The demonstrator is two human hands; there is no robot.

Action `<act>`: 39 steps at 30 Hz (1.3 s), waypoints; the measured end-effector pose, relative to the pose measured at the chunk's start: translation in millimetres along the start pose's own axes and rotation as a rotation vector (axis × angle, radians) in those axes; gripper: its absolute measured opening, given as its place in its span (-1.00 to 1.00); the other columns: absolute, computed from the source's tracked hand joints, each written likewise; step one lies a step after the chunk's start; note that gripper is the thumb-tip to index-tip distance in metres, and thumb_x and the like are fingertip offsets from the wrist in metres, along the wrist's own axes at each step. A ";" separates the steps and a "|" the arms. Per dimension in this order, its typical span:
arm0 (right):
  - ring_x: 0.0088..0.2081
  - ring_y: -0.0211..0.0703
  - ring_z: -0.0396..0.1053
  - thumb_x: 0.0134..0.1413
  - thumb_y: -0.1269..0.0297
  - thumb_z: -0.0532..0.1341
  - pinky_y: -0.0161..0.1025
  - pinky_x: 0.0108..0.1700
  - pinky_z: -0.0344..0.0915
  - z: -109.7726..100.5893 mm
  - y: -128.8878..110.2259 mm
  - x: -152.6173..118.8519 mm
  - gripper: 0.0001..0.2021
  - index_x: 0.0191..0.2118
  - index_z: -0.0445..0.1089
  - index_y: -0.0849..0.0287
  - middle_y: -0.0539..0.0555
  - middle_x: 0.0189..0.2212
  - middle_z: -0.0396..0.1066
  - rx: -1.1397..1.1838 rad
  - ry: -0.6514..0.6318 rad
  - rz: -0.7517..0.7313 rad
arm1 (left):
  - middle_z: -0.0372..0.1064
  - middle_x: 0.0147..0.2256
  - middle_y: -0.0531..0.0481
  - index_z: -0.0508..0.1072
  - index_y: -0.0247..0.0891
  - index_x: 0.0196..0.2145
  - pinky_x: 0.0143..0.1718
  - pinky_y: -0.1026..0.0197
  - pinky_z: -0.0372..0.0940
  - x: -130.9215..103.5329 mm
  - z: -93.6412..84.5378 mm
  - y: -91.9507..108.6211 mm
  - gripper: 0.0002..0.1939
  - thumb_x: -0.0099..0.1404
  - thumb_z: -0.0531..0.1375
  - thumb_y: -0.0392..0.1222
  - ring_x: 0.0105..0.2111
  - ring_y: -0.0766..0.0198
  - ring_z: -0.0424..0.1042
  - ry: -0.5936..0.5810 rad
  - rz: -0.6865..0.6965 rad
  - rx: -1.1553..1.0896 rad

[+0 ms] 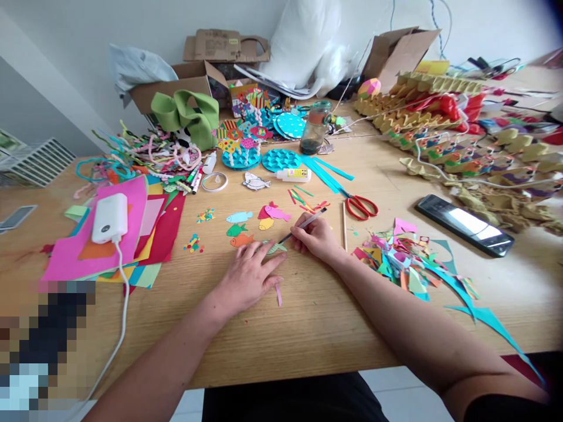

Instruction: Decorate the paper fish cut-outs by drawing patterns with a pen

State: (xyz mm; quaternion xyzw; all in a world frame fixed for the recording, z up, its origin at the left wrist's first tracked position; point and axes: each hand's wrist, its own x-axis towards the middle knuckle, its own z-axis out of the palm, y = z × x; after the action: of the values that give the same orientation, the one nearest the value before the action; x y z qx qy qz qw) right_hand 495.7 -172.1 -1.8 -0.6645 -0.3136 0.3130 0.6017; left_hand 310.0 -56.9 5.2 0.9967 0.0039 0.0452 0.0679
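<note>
Wooden desktop before me: at left, a white power bank on pink paper; mid-desk, the left hand, fingers extended, steadies a pale-green paper fish; the right hand pinches a pen beside it; red-handled scissors lie farther right.

left grip touches a pale-green paper fish on the bench; the right grip holds a pen beside it.

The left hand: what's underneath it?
A light green paper fish lies partly under the left hand; a pink paper strip shows beside its thumb. Whatever the hand covers can't be seen.
</note>
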 end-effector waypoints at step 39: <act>-0.71 -0.31 0.31 -0.05 0.30 0.27 -0.42 -0.71 0.21 0.3 2.8 1.1 -0.82 -0.45 0.20 0.14 -0.11 -0.69 0.35 0.029 -0.020 -0.020 | 0.13 0.26 -0.12 0.28 -0.04 0.21 0.13 -0.16 0.11 0.7 0.2 0.1 -0.54 0.42 0.03 0.06 0.17 -0.03 0.12 -0.016 -0.006 -0.009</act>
State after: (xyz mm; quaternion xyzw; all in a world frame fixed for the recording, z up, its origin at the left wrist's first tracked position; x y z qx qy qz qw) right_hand 496.2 -171.3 -4.6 -0.6495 -0.3216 0.3183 0.6111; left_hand 310.7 -57.0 5.1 0.9966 0.0062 0.0372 0.0727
